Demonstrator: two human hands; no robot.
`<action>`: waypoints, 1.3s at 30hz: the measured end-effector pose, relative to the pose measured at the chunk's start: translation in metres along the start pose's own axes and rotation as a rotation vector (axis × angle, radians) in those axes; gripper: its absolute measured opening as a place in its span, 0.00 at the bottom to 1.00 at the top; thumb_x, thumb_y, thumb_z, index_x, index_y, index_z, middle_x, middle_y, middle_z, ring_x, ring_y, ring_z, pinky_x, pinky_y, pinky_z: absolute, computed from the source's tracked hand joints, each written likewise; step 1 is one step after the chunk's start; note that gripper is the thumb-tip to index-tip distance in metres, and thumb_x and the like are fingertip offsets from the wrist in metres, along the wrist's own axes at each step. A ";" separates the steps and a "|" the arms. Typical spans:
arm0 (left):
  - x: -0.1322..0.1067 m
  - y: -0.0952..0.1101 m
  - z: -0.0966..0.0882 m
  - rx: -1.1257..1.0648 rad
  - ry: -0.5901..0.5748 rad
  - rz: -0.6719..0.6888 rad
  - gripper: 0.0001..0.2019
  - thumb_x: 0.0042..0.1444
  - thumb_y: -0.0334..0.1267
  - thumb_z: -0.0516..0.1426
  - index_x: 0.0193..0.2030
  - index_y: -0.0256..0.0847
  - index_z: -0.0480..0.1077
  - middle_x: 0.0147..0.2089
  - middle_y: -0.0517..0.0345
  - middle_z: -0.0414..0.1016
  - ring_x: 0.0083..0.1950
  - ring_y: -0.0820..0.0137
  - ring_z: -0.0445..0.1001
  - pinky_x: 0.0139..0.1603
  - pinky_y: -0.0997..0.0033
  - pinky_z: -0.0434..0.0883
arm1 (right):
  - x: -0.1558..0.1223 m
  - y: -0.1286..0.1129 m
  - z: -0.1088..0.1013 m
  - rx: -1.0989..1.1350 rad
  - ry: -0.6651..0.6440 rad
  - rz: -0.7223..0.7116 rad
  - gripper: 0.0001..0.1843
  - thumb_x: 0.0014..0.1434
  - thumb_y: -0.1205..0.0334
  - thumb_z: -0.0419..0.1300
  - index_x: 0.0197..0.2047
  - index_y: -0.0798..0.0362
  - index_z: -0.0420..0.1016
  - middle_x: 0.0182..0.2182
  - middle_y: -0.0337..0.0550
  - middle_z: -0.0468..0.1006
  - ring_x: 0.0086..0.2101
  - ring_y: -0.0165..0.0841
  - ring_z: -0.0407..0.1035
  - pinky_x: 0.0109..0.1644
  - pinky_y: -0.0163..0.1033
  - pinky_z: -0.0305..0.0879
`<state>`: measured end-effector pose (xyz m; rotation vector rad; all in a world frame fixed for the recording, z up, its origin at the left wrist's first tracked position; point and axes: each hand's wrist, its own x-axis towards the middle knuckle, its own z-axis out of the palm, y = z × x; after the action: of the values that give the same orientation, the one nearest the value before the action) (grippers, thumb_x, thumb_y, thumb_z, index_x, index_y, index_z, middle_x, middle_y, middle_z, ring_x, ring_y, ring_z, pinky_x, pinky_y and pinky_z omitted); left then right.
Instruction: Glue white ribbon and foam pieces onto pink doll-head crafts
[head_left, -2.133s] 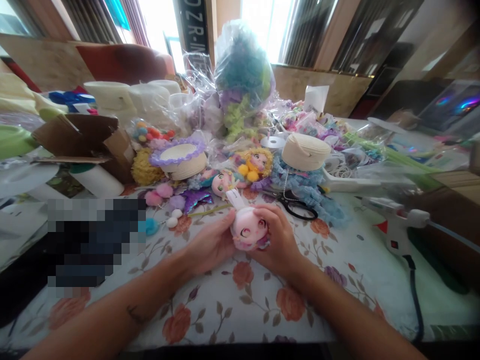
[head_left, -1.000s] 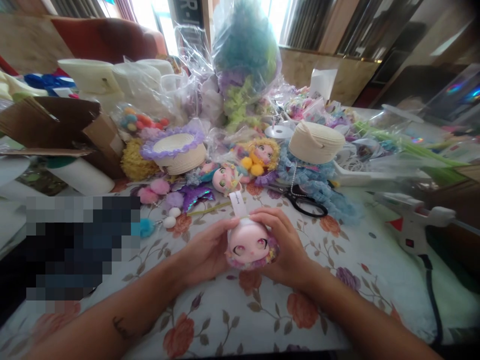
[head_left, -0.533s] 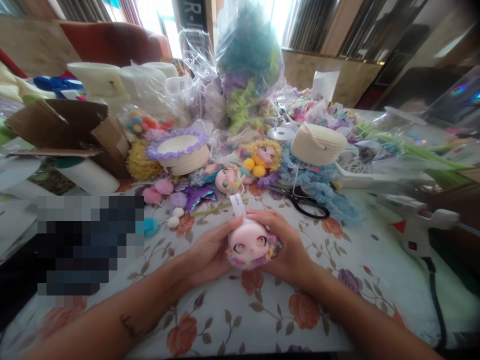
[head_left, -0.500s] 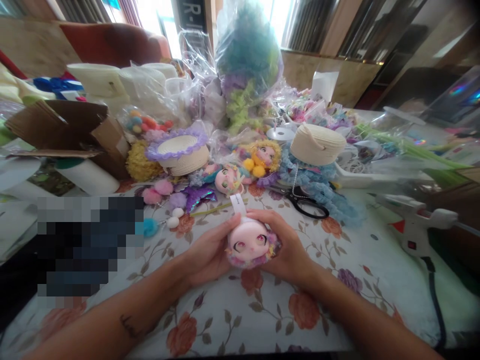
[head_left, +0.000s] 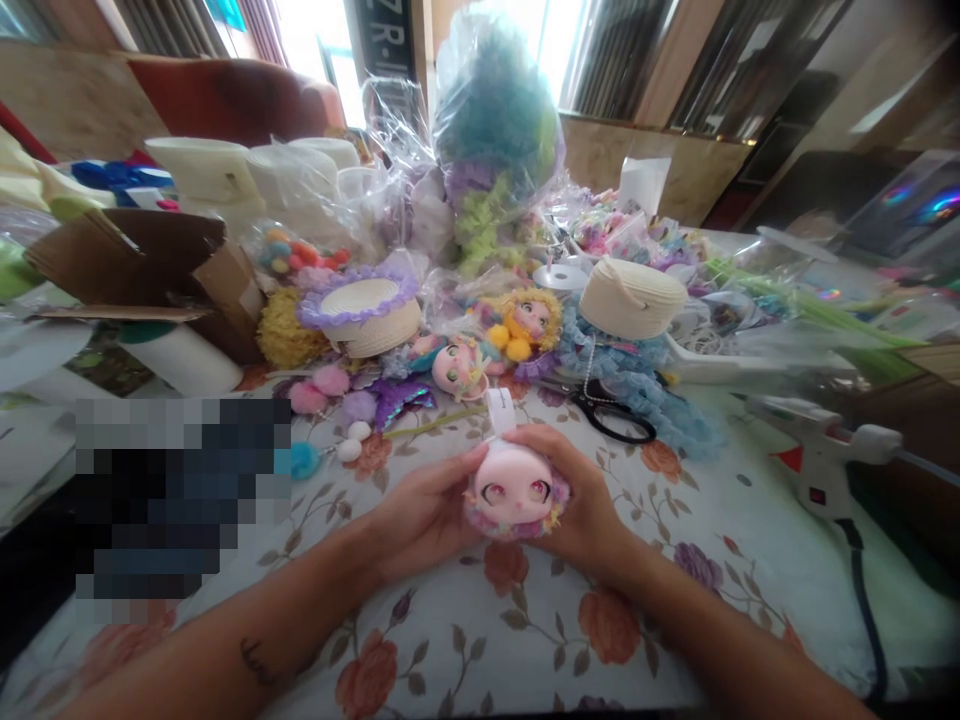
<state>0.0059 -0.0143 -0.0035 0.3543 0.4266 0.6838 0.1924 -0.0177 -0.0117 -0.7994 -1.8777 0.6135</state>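
Observation:
Between my two hands is a doll head point(head_left: 517, 490) with a pale face, pink eyes and colourful trim along its lower edge. A white tag point(head_left: 501, 410) sticks up behind it. My left hand point(head_left: 431, 510) grips its left side, and my right hand point(head_left: 581, 500) is wrapped round the right side; some of the right fingers are hidden behind it. Just beyond lie a second doll head point(head_left: 452, 368) with teal hair, a doll with yellow hair point(head_left: 529, 318), a purple sequin piece point(head_left: 401, 400) and black-handled scissors point(head_left: 619, 425).
A white glue gun point(head_left: 821, 455) stands at the right with its cord trailing forward. Pompoms point(head_left: 330, 380), a purple-trimmed woven roll point(head_left: 375, 325), another woven roll point(head_left: 634, 298) and a cardboard box point(head_left: 142, 265) line the back. A blurred-out patch point(head_left: 180, 500) covers the left side.
The doll head has shifted slightly right in my hands and turned, so its face points more squarely toward me. The tag moved right with it. Both hands keep their hold.

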 end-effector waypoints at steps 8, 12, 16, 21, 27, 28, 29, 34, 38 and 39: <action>0.003 -0.004 0.002 -0.034 -0.013 0.022 0.18 0.69 0.41 0.52 0.47 0.25 0.76 0.46 0.40 0.80 0.48 0.62 0.79 0.55 0.65 0.71 | 0.001 -0.003 0.002 0.101 0.010 0.092 0.32 0.48 0.61 0.72 0.56 0.47 0.69 0.49 0.45 0.74 0.47 0.38 0.73 0.52 0.40 0.71; 0.004 -0.004 0.002 -0.046 -0.026 0.044 0.16 0.66 0.38 0.54 0.49 0.26 0.76 0.48 0.40 0.80 0.52 0.59 0.78 0.60 0.61 0.68 | 0.003 -0.001 0.003 0.146 0.042 0.150 0.34 0.46 0.60 0.74 0.55 0.47 0.69 0.48 0.44 0.74 0.46 0.38 0.73 0.51 0.40 0.71; 0.003 -0.005 0.000 0.007 0.022 0.081 0.12 0.64 0.34 0.57 0.48 0.27 0.77 0.46 0.41 0.81 0.49 0.59 0.78 0.57 0.62 0.70 | 0.006 0.002 0.002 0.177 0.069 0.149 0.31 0.43 0.58 0.75 0.50 0.47 0.72 0.47 0.44 0.74 0.47 0.39 0.72 0.52 0.39 0.70; 0.008 -0.005 0.002 0.053 0.038 0.090 0.12 0.62 0.33 0.59 0.48 0.28 0.77 0.46 0.41 0.80 0.47 0.60 0.79 0.53 0.61 0.72 | 0.009 0.004 0.003 0.218 0.062 0.259 0.29 0.44 0.61 0.72 0.50 0.48 0.71 0.43 0.42 0.75 0.42 0.36 0.73 0.45 0.37 0.71; 0.011 -0.004 0.004 -0.016 0.050 0.057 0.15 0.64 0.39 0.59 0.49 0.28 0.77 0.48 0.40 0.80 0.52 0.59 0.77 0.58 0.61 0.69 | 0.006 0.005 0.004 0.282 0.056 0.365 0.37 0.41 0.63 0.73 0.55 0.45 0.67 0.44 0.39 0.75 0.39 0.34 0.73 0.43 0.35 0.71; 0.010 -0.004 0.003 -0.012 0.060 0.060 0.14 0.63 0.38 0.59 0.48 0.28 0.77 0.48 0.40 0.80 0.52 0.59 0.77 0.58 0.61 0.69 | 0.006 0.005 0.003 0.296 0.050 0.366 0.37 0.41 0.63 0.73 0.55 0.45 0.67 0.44 0.39 0.75 0.40 0.34 0.73 0.43 0.35 0.71; 0.008 -0.003 0.003 -0.005 0.073 0.072 0.14 0.63 0.38 0.60 0.48 0.28 0.78 0.47 0.41 0.80 0.51 0.59 0.77 0.58 0.62 0.69 | 0.007 0.004 0.003 0.313 0.043 0.365 0.37 0.41 0.63 0.73 0.55 0.45 0.67 0.44 0.39 0.75 0.40 0.34 0.73 0.43 0.35 0.71; 0.005 -0.002 0.002 0.047 0.090 0.106 0.11 0.58 0.35 0.64 0.44 0.29 0.79 0.42 0.42 0.80 0.45 0.61 0.78 0.52 0.65 0.71 | 0.011 -0.001 0.002 0.299 0.013 0.327 0.30 0.43 0.64 0.72 0.50 0.46 0.71 0.43 0.38 0.75 0.42 0.34 0.72 0.46 0.34 0.69; 0.012 -0.002 0.002 0.139 0.163 0.095 0.15 0.55 0.44 0.66 0.43 0.32 0.80 0.41 0.44 0.81 0.44 0.61 0.78 0.50 0.64 0.73 | 0.011 0.002 0.003 0.274 0.040 0.350 0.28 0.45 0.63 0.71 0.50 0.46 0.70 0.41 0.37 0.76 0.38 0.33 0.72 0.42 0.34 0.70; 0.014 -0.001 0.001 0.199 0.204 0.110 0.17 0.55 0.47 0.66 0.41 0.33 0.80 0.41 0.45 0.81 0.43 0.61 0.78 0.49 0.64 0.73 | 0.010 0.004 0.003 0.261 0.052 0.351 0.29 0.45 0.61 0.71 0.51 0.46 0.69 0.41 0.38 0.76 0.37 0.33 0.73 0.41 0.35 0.71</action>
<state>0.0166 -0.0055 -0.0063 0.5015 0.6758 0.7904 0.1874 -0.0072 -0.0098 -0.9672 -1.5781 1.0237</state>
